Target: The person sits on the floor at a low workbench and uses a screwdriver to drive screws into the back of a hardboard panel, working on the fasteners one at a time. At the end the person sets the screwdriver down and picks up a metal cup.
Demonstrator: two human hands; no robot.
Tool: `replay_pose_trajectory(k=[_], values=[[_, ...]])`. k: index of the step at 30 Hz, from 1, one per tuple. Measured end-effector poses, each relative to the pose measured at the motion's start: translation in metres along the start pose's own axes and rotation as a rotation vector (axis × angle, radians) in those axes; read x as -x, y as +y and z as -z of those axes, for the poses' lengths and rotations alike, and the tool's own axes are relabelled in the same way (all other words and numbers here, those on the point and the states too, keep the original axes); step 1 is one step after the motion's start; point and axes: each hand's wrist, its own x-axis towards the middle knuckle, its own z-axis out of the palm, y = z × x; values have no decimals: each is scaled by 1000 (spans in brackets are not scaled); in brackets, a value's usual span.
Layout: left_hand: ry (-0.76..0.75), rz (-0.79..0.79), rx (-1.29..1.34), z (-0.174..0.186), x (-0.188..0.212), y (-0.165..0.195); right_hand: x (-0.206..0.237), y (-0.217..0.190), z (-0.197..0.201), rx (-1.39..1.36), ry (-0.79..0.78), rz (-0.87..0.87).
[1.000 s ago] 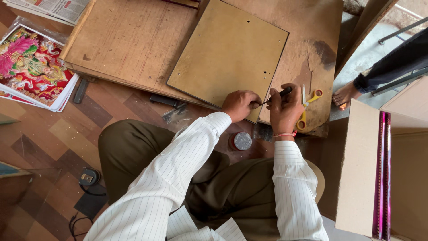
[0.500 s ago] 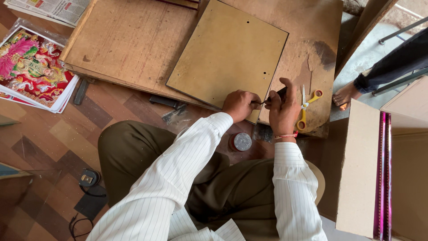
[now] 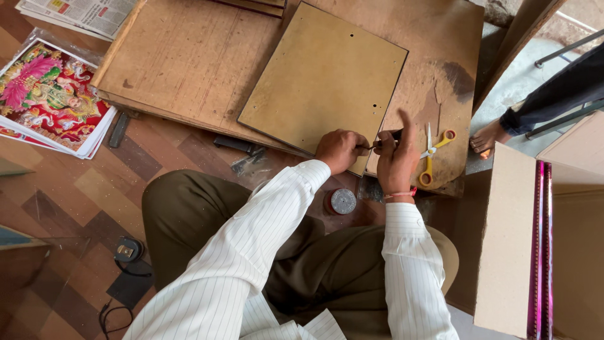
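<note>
A tan rectangular backing board [image 3: 324, 79] lies tilted on a larger brown wooden board [image 3: 189, 56]. At the tan board's near right corner my left hand [image 3: 340, 150] pinches something small that I cannot make out. My right hand [image 3: 396, 157] is closed round a dark-handled tool [image 3: 385, 142] whose tip points at the left hand's fingers; its index finger sticks up. A small round tin with a grey lid [image 3: 343, 201] sits on the floor just below both hands.
Yellow-handled scissors [image 3: 431, 157] lie right of my right hand. Colourful prints [image 3: 47, 94] are stacked at the left, newspapers [image 3: 82, 14] above. A cardboard box [image 3: 509, 245] with pink strips stands at the right. Another person's bare foot [image 3: 487, 135] is beyond it. A black cabled device [image 3: 128, 250] lies lower left.
Both hands stay at the tan board's corner. My right hand has shifted slightly and its index finger is now raised.
</note>
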Motion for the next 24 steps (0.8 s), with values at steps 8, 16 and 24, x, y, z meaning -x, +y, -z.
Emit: replay_pose_trajectory(k=[8,16,24], values=[[3,-27,5,4,2,6,-9,10,5,5,13,-183],[85,-76,211,9,2,-6,-8,13,9,-105,-46,-160],[45,-122,233,7,3,-4,-6,11,6,-84,16,-198]])
